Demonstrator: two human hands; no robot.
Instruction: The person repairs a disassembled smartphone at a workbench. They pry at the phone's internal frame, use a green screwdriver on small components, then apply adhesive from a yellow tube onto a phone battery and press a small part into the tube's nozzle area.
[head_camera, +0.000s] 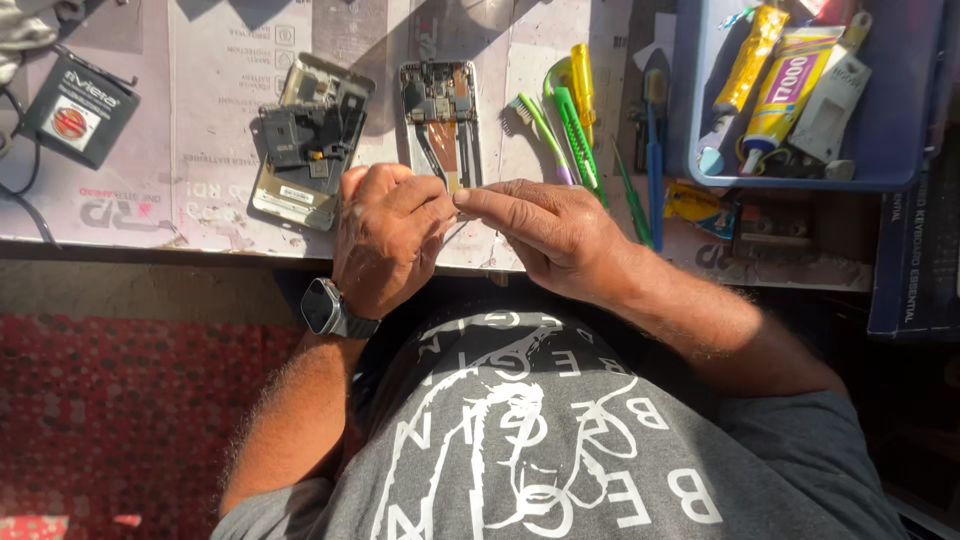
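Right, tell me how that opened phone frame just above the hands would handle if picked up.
The opened phone frame looks thin and flat, so probably light and stiff. Its exposed boards and ribbon-like strip suggest it is fragile, best held by the edges. Lying flat on the work mat, it should slide rather than roll or tip.

I saw my left hand and right hand meet fingertip to fingertip over the open phone, pinching something too small to tell. A second phone frame lay just left. Toothbrush and cutters lay right, beside the blue tray of glue tubes.
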